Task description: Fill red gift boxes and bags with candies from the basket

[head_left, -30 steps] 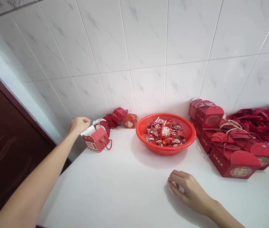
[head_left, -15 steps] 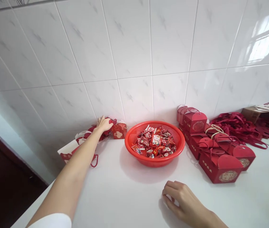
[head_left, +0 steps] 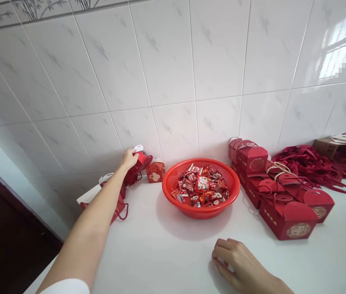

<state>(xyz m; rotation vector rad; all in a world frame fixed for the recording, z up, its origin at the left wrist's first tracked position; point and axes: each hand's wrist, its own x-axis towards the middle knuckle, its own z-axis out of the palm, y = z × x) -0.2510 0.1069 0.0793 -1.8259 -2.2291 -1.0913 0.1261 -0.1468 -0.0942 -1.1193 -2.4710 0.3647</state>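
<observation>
My left hand (head_left: 129,158) reaches to the back left by the wall, its fingers closed on a red candy box (head_left: 141,158) with a raised flap. Part of that box is hidden behind the hand and forearm. Just right of it stands a small patterned red box (head_left: 155,171) with a thin handle. My right hand (head_left: 234,261) rests on the white table (head_left: 167,261) near the front, fingers loosely curled in and nothing visible in them. Between the hands, further back, sits a red plastic basket (head_left: 200,212) with many wrapped candies (head_left: 202,183) in it.
More red boxes with cord handles (head_left: 289,218) are stacked on the right. Behind them lie a heap of dark red ribbon-like bags (head_left: 303,165) and a cardboard box (head_left: 324,149). Another red bag-like box (head_left: 119,208) stands partly behind my left forearm. A tiled wall (head_left: 173,81) bounds the back.
My left hand has turned and shifted slightly, and more of the red box shows beside its fingers. The whole view has tilted up a little. My right hand keeps its place on the table.
</observation>
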